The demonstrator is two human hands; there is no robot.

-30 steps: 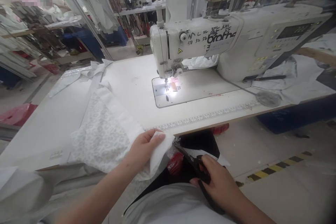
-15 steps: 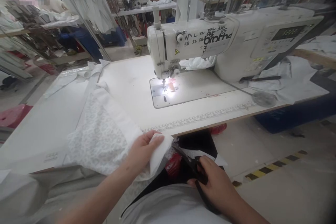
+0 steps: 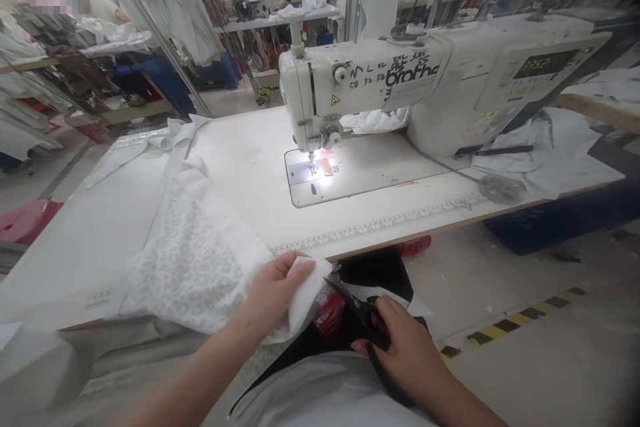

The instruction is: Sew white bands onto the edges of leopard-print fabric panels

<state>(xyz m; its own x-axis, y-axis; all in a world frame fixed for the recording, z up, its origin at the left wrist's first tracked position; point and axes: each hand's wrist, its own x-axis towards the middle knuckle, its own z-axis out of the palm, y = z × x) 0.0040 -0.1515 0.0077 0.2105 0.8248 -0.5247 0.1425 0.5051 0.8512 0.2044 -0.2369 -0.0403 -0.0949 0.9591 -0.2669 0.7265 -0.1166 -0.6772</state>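
My left hand [image 3: 280,287] pinches the white edge of a pale, leopard-patterned fabric piece [image 3: 200,253] at the front of the sewing table. The rest of that cloth spreads leftward over the tabletop and hangs past its edge. Black scissors [image 3: 360,310] are gripped in my right hand [image 3: 400,340], with their tips close to the fabric's right end. Whether the blades touch the cloth I cannot tell. A white sewing machine [image 3: 365,80] stands beyond, its lamp lighting the needle plate [image 3: 305,177].
A printed ruler [image 3: 375,225] runs along the table's front edge. White cloth and a dark tool [image 3: 503,151] lie right of the machine. Thin fabric strips [image 3: 150,143] lie at the left. Blue bins [image 3: 565,213] sit below the table. Other people work at machines behind.
The scissors and my right hand have shifted slightly left and down, with the tips nearer the cloth edge. My left hand keeps its hold almost unmoved.
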